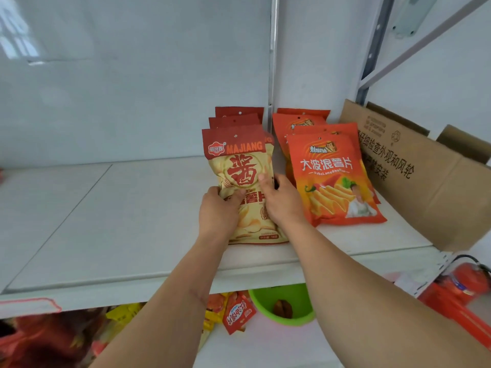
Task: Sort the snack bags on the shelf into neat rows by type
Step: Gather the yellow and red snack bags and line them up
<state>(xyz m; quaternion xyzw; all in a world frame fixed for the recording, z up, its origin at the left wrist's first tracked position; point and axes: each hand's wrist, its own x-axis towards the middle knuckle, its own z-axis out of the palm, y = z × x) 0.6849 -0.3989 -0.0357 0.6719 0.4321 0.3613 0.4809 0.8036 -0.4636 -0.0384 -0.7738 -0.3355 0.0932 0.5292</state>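
A row of cream-and-red MAJIANG chip bags (236, 152) lies overlapping on the white shelf (111, 224), running back to the wall. Both hands hold the front bag: my left hand (219, 209) grips its lower left edge, and my right hand (280, 199) presses on its right side with the thumb on the face. Right of it lies a second overlapping row of orange chip bags (332, 176), untouched. Several bags stand behind each front bag, mostly hidden.
A flattened cardboard box (414, 176) leans at the shelf's right end beside the orange bags. On the lower shelf sit a green bowl (281, 306), a small red snack bag (237, 313) and a heap of mixed packets at the left. A red fire extinguisher (459, 285) stands lower right.
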